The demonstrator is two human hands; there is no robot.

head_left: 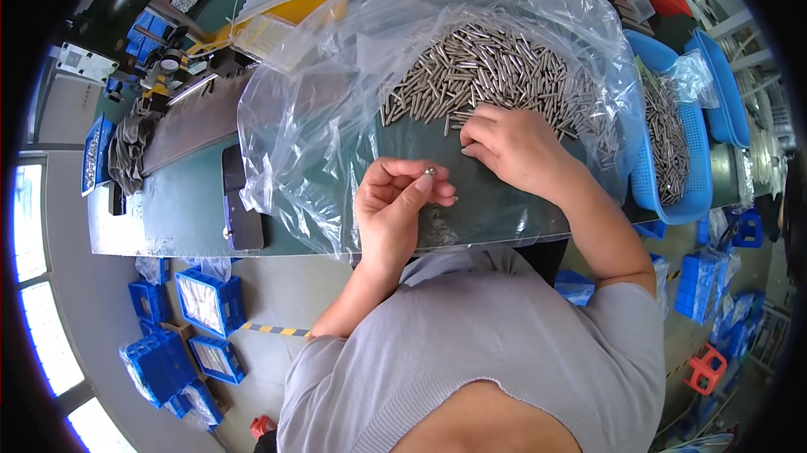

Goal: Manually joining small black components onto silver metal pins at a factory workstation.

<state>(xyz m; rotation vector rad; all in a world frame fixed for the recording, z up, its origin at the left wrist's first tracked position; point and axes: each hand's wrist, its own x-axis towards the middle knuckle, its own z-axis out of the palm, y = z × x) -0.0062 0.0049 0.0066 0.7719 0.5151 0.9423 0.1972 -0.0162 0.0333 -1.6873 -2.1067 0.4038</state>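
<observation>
We note left hand: fingers pinched on few small silver metal pins. Right hand at 2 o'clock, fingers together raking heap of silver pins on dark green counter. Heap large; we judge most unsorted.

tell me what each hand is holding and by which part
The left hand pinches a few small metal pins at their ends between thumb and fingertips. The right hand rests on the pin pile; its grip is hidden.
</observation>
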